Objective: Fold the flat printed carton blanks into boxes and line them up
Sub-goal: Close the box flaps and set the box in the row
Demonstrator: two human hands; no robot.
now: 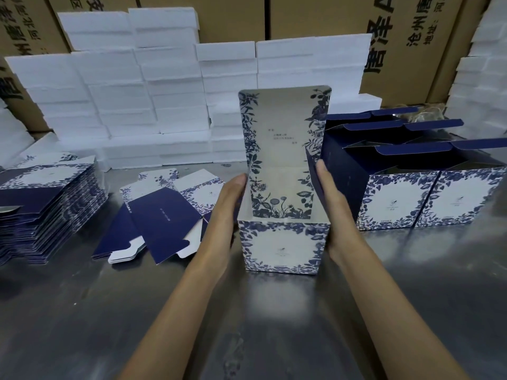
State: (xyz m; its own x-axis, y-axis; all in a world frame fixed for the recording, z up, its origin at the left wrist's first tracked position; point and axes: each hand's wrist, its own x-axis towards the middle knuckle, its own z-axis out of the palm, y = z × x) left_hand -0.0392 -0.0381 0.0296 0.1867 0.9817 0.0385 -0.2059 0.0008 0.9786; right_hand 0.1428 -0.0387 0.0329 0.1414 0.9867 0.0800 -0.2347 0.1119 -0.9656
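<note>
Open box (284, 242) centred on table (82, 311); flat blanks (46, 204) stacked left; folded boxes (428, 198) right; foam blocks (153, 100) behind.

A single wide-angle view from the person's head looks forward and down, close over the metal table (82, 311). Both forearms enter from the bottom edge toward the frame's centre. White foam stacks (131, 100) and brown shipping cartons (411, 37) fill the upper frame.
</note>
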